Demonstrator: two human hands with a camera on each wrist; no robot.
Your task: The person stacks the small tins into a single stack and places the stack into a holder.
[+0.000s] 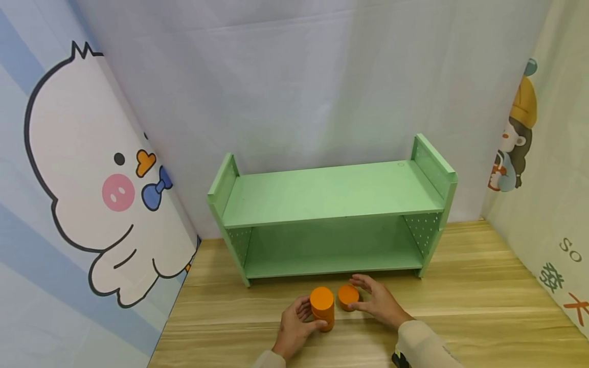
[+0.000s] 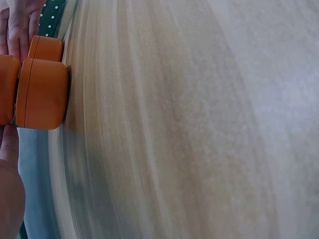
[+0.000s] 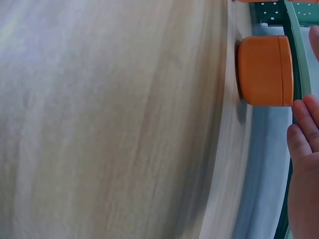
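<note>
Orange round containers [image 1: 322,299], three of them, stand at the lower centre of the frame, on the wood-grained bench [image 1: 483,296] in front of a green shelf [image 1: 331,194]. Past the big white cartoon bird [image 1: 87,153] on the left side of the frame, the first thing I come to is the left hand [image 1: 294,324]. It is clasped about a stack of two, fingers curled at the stack's left side and thumb across its near face. The lower container [image 2: 45,97] rests on the bench; whether the upper one is fully seated on it, I can't tell from where I stand. Just right of the stack stands the single container [image 1: 348,297]. The right hand [image 1: 379,304] is spread around it, fingers loose behind and thumb in front, with no firm grip that I can see; contact is hard to judge.

As for progress, I'd call it partway: two are piled, one stands apart, and none is on the shelf. The lone container looks like what's left to deal with.
</note>
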